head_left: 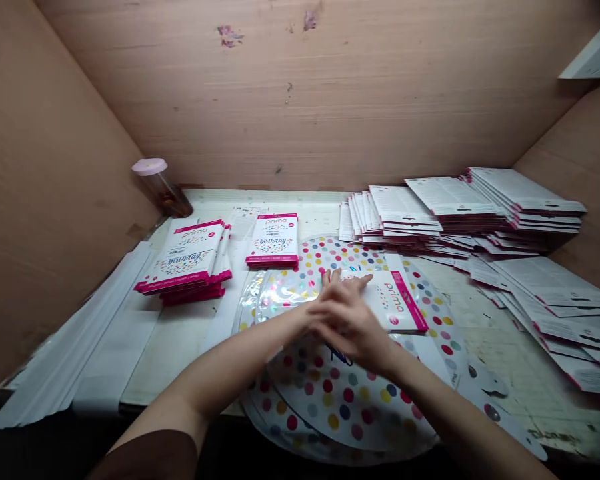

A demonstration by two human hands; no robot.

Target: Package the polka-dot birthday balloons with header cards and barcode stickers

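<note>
My left hand [325,313] and my right hand [355,327] lie crossed and overlapping at the middle of a flat foil balloon [325,393] printed with coloured polka dots. A second dotted foil layer [433,313] spreads beneath and around them. Just right of my fingertips lies a white card header [395,300] with a pink edge and the word "prima". Packaged birthday balloons with pink-edged headers form a stack [183,257] at the left, and a smaller stack [273,241] stands behind my hands. Whether either hand grips the foil is hidden.
Stacks of white printed cards [460,207] with pink edges fan across the back right and right of the worktop. White sheets [95,347] lie along the left edge. A clear jar with a pink lid [160,187] stands at the back left. Wooden panels enclose three sides.
</note>
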